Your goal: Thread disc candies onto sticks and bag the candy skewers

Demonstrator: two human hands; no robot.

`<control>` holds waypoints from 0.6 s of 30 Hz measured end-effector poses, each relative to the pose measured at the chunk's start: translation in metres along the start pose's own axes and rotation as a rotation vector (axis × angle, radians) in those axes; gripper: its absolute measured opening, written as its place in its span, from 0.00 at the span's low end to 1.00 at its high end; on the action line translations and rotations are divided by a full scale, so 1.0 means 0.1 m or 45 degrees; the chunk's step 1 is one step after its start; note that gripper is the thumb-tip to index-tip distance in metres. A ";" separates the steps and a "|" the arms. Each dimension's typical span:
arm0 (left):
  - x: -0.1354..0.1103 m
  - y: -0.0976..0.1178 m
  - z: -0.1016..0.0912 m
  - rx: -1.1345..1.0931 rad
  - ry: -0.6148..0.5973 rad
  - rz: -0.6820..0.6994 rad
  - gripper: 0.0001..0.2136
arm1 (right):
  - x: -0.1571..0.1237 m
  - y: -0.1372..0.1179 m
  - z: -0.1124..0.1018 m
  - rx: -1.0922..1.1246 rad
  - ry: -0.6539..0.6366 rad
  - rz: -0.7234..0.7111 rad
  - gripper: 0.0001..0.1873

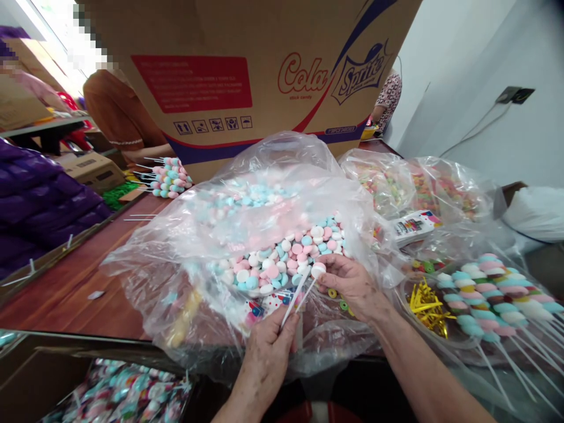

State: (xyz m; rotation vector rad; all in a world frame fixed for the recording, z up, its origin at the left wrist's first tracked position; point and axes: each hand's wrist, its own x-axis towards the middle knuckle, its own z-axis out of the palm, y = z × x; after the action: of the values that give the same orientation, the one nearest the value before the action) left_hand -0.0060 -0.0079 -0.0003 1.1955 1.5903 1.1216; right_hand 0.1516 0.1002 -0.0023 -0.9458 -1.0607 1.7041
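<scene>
My left hand (269,341) is closed around a couple of thin white sticks (296,298) that point up and to the right. My right hand (350,285) pinches a white and pink round marshmallow (318,270) at the upper end of one stick; whether the stick has pierced it I cannot tell. Just beyond both hands, a large clear plastic bag (282,158) lies open, with loose pink, white and blue marshmallows (268,270) spilling toward me. A few small gummy rings (344,305) lie by my right hand.
Finished marshmallow skewers (489,294) lie at right beside gold twist ties (427,308); more skewers (170,176) sit at back left. A big cardboard box (264,76) stands behind the bag. Bags of gummies (449,182) are at right. A carton of wrapped candy (127,390) is below left.
</scene>
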 end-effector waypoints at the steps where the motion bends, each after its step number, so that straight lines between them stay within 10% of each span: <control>1: 0.00 -0.01 0.00 -0.015 0.009 -0.014 0.17 | 0.00 0.00 0.01 0.003 0.001 -0.004 0.20; 18: 0.05 -0.15 -0.07 0.141 -0.141 -0.108 0.17 | -0.03 0.16 -0.06 -0.367 -0.072 -0.311 0.17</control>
State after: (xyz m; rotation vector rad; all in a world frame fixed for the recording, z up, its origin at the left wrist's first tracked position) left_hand -0.0172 -0.0069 -0.0131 1.2287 1.6193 0.9080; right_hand 0.1539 0.0956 -0.0187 -0.9066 -1.4256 1.4085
